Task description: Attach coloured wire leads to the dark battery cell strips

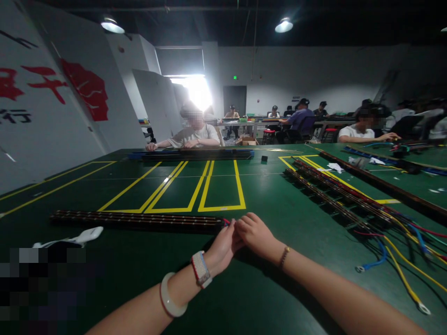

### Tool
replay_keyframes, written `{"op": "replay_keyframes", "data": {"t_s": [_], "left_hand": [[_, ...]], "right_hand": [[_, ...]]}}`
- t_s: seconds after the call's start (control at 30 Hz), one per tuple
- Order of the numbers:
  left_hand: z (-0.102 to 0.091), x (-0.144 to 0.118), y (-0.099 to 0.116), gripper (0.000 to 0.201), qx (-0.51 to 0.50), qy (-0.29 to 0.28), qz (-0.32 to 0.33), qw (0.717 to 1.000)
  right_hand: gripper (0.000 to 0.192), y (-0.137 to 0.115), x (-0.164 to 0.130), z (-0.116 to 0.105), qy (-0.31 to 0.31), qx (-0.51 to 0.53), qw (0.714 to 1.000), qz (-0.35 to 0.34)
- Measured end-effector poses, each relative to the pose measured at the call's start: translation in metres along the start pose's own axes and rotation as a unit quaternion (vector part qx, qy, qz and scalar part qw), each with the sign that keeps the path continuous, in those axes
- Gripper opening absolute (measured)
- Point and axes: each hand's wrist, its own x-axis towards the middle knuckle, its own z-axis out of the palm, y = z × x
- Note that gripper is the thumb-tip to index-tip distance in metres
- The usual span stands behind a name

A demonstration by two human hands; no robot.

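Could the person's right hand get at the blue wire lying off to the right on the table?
Probably yes. The right hand is at the end of the long dark strip, and bare green table lies between it and the blue wire.

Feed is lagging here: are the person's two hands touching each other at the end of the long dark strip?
Touching: in the head view the left hand and right hand meet with no gap.

1. The fingertips of the left hand (223, 246) and right hand (256, 235) meet at the end of the long dark terminal strip (136, 220); what they pinch is hidden.
2. A pixelated patch (45, 284) hides the lower-left corner.
3. The yellow wire (407, 279) and both forearms are cut off by the picture's edge.
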Motion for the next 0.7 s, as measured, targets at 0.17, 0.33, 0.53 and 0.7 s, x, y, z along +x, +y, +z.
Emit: {"op": "replay_keyframes", "data": {"t_s": [0.17, 0.33, 0.53, 0.7], "left_hand": [[-0.01, 0.004, -0.002, 0.015, -0.006, 0.014, 0.011, 1.0], [-0.013, 0.004, -0.001, 0.014, -0.006, 0.002, 0.012, 1.0], [-0.014, 0.004, 0.0, 0.019, 0.001, -0.028, 0.012, 1.0], [-0.014, 0.004, -0.001, 0.026, 0.017, -0.034, 0.009, 0.999]], "right_hand": [[0.019, -0.008, 0.003, -0.004, -0.012, -0.008, 1.0, -0.019], [0.024, -0.006, 0.005, -0.021, -0.015, 0.041, 0.999, 0.01], [0.025, 0.0, 0.008, -0.035, -0.064, 0.05, 0.992, 0.093], [0.031, -0.002, 0.008, -0.034, -0.116, 0.018, 0.985, 0.125]]}}
